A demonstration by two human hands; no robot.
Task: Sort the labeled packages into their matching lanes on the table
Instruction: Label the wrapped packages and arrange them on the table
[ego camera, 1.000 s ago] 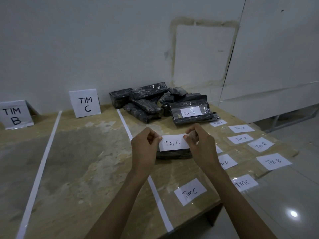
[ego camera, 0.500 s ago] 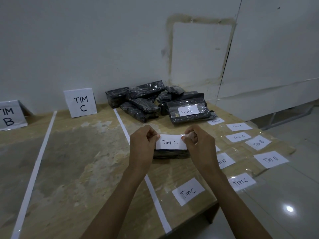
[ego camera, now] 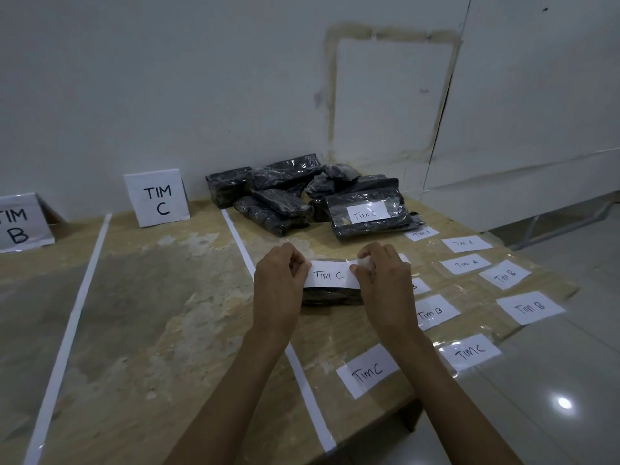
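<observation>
A white paper label reading "Tim C" (ego camera: pixel 330 276) is stretched over a black wrapped package (ego camera: pixel 332 296) that lies on the table right of a white tape line (ego camera: pixel 240 241). My left hand (ego camera: pixel 280 285) pinches the label's left end. My right hand (ego camera: pixel 384 280) pinches its right end. Behind them lies a pile of black packages (ego camera: pixel 281 196); the front one (ego camera: pixel 367 213) bears a "Tim C" label. A standing "TIM C" sign (ego camera: pixel 156 198) marks the lane to the left, and a "TIM B" sign (ego camera: pixel 20 223) stands further left.
Loose labels under clear film lie on the right: "Tim A" (ego camera: pixel 464 264), "Tim B" (ego camera: pixel 530 307), "Tim C" (ego camera: pixel 367 370). Another tape line (ego camera: pixel 73 317) bounds the C lane on its left. The table's front edge (ego camera: pixel 375 421) ends over a tiled floor (ego camera: pixel 553 397).
Both hands have kept hold of the label and stayed over the package. The view has shifted slightly; nothing else has visibly moved.
</observation>
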